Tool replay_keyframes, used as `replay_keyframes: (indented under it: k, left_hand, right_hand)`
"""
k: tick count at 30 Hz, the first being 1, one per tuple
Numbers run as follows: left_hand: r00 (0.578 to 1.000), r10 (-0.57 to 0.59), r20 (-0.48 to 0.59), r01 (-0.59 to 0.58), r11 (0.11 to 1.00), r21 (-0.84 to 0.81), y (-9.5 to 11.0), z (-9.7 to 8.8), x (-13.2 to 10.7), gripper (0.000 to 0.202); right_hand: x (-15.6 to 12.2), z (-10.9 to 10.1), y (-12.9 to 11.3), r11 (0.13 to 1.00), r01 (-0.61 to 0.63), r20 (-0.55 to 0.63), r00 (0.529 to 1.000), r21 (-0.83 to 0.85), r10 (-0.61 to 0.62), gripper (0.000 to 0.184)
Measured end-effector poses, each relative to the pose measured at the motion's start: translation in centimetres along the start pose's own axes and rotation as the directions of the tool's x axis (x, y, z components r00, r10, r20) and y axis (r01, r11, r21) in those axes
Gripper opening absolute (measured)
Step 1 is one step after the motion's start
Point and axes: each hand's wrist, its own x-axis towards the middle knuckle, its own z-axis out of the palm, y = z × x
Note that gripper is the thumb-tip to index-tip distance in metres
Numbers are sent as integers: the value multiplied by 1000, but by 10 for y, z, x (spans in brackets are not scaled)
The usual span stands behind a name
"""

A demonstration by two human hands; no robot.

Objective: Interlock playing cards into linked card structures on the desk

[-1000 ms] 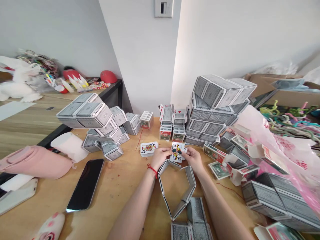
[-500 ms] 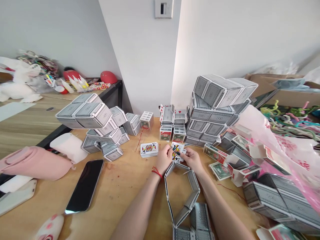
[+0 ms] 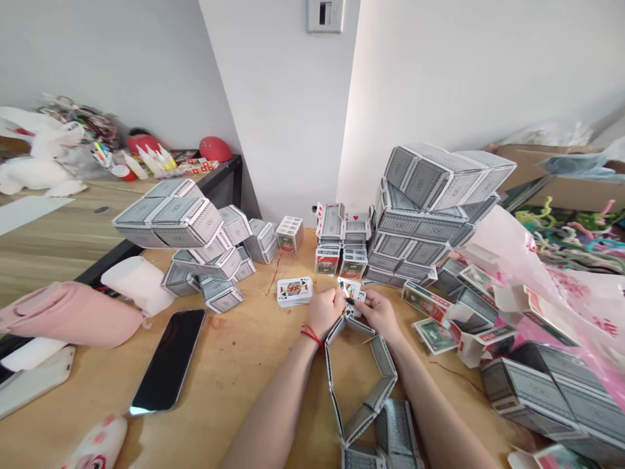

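Observation:
My left hand (image 3: 326, 309), with a red string bracelet at the wrist, is closed on face-up playing cards (image 3: 349, 288). From the other side my right hand (image 3: 378, 311) pinches the same cards, its dark-nailed fingers close to the left ones. How many cards they hold is hidden. A ring of linked folded cards (image 3: 388, 357) stands between my forearms, its far end just below my hands. Left of my hands lies a stack of playing cards (image 3: 294, 291), a jack on top.
Folded-card blocks are piled at the left (image 3: 185, 218) and right (image 3: 430, 208). Card boxes (image 3: 327, 260) stand at the back. A phone (image 3: 168, 361) and a pink pouch (image 3: 92, 312) lie left; opened card boxes (image 3: 481, 339) and pink plastic (image 3: 551, 286) lie right.
My fingers have shifted slightly on the cards, and the left hand covers more of them. The whole scene sits a little further right as the head turns.

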Motion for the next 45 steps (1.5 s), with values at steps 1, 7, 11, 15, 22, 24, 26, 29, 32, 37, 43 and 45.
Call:
replay_keyframes:
  k: [1, 7, 11, 15, 22, 24, 26, 29, 32, 37, 43, 45]
  left_hand:
    - [1000, 1, -4, -1, 1000, 13, 0, 0, 0, 43]
    - [1000, -15, -5, 16, 991, 135, -2, 1, 0, 37]
    - [1000, -20, 8, 18, 984, 178, -3, 0, -2, 31]
    - [999, -19, 26, 13, 976, 216, -2, -1, -4, 28]
    - [987, 155, 37, -160, 959, 233, 1, -2, -5, 25]
    - [971, 233, 55, -240, 940, 242, 1, -2, -6, 25]
    - [952, 296, 77, -306, 917, 256, 1, -3, -6, 27]
    - [923, 367, 114, -384, 884, 266, 0, -3, -6, 28]
    - [905, 402, 138, -425, 859, 284, -1, -3, -5, 30]
    - [903, 403, 146, -429, 854, 296, 0, -4, -6, 31]
    - [926, 360, 115, -378, 873, 307, 0, -4, -9, 26]
    - [946, 318, 58, -320, 895, 309, -1, -3, -9, 26]
  right_hand:
    - [0, -1, 0, 1000, -1, 6, 1000, 19, 1, 33]
    - [-2, -5, -4, 993, 11, 101, 995, 119, -23, 34]
    - [-2, -5, -4, 996, 29, 62, 998, 81, -34, 32]
    - [1, -5, -1, 997, 26, 33, 999, 77, -29, 32]
    - [1, -2, 2, 999, 36, -53, 998, 20, -35, 37]
    - [0, -1, 2, 999, 47, -90, 995, -17, -48, 39]
    - [-1, 1, 3, 997, 57, -124, 990, -52, -63, 40]
    - [-2, 2, 5, 989, 58, -174, 981, -133, -81, 38]
    - [-3, 2, 6, 970, 52, -223, 969, -239, -106, 37]
    - [-3, 3, 5, 939, 50, -255, 956, -341, -143, 37]
    - [1, 2, 5, 933, 39, -318, 934, -357, -161, 38]
    - [2, 1, 4, 962, 58, -272, 953, -267, -133, 37]
